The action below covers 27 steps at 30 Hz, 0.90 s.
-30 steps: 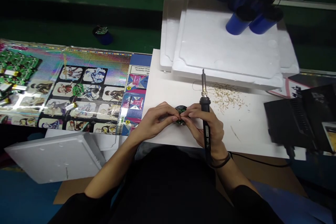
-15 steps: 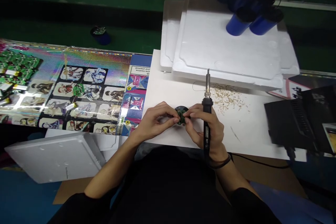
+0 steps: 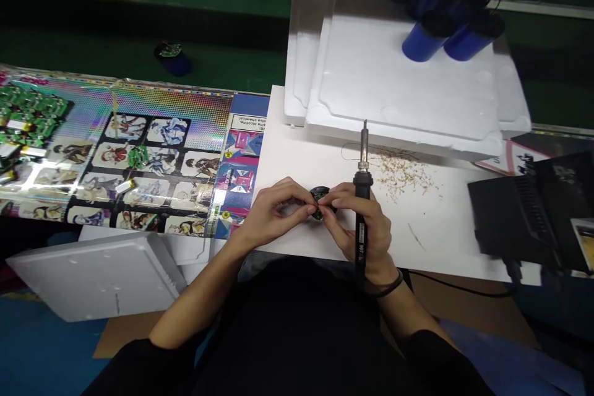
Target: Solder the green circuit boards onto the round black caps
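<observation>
My left hand [image 3: 278,210] and the fingertips of my right hand [image 3: 366,223] pinch a small round dark unit with a green circuit board [image 3: 319,203] above the white sheet [image 3: 427,241]. My fingers hide much of the unit. My right hand also grips a black soldering iron [image 3: 361,210], its metal tip pointing up and away from me. The tip stands clear of the board, above the hands in the picture.
A pile of pale clippings [image 3: 403,176] lies behind the iron, below a white foam board [image 3: 399,86] carrying blurred blue cylinders [image 3: 429,40]. A black unit [image 3: 510,216] stands right. Left, a shiny printed sheet [image 3: 158,99] holds green boards and small batteries.
My hands have shifted slightly left with the round unit. The soldering iron now leans a little differently, and its tip has moved slightly left.
</observation>
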### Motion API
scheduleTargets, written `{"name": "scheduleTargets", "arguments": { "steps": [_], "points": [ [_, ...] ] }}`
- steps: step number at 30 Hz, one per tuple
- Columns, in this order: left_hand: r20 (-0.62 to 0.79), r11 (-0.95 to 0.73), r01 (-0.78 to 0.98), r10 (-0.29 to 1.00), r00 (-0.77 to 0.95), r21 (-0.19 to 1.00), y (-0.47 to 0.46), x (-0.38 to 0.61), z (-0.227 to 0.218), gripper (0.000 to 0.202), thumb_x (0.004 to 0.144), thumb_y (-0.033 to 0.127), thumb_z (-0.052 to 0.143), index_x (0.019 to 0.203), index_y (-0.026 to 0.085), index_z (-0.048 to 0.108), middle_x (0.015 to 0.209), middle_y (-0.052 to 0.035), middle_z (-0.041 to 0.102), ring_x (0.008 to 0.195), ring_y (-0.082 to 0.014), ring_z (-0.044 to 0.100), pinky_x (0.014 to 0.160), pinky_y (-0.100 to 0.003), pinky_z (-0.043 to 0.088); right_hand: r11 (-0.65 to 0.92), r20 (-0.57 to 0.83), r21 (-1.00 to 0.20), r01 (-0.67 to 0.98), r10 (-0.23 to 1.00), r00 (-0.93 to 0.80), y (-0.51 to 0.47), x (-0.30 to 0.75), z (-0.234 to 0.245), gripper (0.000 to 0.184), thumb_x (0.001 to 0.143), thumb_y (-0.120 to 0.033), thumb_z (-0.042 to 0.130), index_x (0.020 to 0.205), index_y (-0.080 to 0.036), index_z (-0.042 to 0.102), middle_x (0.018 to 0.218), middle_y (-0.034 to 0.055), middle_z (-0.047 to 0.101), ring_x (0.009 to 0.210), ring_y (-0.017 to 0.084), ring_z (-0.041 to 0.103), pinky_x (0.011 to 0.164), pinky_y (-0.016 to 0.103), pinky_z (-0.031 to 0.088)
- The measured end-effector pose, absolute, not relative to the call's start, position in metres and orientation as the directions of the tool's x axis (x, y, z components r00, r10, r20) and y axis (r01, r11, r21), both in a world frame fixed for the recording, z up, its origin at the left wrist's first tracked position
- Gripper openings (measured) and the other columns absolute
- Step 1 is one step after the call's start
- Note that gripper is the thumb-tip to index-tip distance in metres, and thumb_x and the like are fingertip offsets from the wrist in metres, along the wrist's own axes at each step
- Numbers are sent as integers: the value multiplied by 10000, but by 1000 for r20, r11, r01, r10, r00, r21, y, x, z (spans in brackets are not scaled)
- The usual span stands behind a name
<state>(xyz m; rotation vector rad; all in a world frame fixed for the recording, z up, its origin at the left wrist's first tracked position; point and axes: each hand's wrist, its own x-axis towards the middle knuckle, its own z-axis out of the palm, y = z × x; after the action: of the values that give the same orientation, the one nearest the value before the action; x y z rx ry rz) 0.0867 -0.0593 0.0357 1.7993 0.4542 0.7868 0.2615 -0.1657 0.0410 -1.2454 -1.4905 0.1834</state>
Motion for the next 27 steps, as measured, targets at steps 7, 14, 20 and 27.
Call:
{"name": "scheduleTargets", "arguments": {
  "steps": [7, 14, 20, 27],
  "points": [
    [222, -246, -70, 672, 706, 967, -60, 85, 34, 80, 992, 282, 772, 979, 203, 778, 911, -46, 733, 869, -169, 680, 792, -306, 522, 458, 646, -670, 584, 747, 155, -165, 262, 38, 493, 872, 34, 772, 1231, -263, 610, 1047, 30, 780, 1001, 240, 757, 844, 459, 679],
    [188, -191, -77, 682, 706, 979, -60, 85, 36, 57, 981, 260, 782, 977, 203, 779, 935, -49, 731, 898, -172, 689, 835, -321, 530, 491, 669, -641, 589, 734, 116, -165, 264, 35, 526, 876, 40, 756, 1275, -266, 604, 1049, 41, 781, 983, 238, 744, 863, 476, 667],
    [169, -190, -53, 671, 722, 980, -60, 85, 35, 64, 967, 244, 782, 947, 186, 766, 922, -50, 728, 893, -171, 674, 836, -316, 526, 464, 648, -643, 610, 754, 109, -169, 266, 31, 535, 865, 30, 759, 1271, -278, 598, 1038, 33, 777, 983, 242, 735, 864, 475, 657],
    [268, -330, -48, 661, 701, 943, -60, 87, 35, 32, 974, 193, 735, 951, 179, 718, 983, -56, 694, 932, -173, 667, 830, -313, 526, 450, 613, -692, 565, 779, 130, -183, 277, 37, 489, 864, -16, 753, 1254, -282, 629, 1018, 37, 773, 964, 257, 750, 886, 517, 650]
  ]
}}
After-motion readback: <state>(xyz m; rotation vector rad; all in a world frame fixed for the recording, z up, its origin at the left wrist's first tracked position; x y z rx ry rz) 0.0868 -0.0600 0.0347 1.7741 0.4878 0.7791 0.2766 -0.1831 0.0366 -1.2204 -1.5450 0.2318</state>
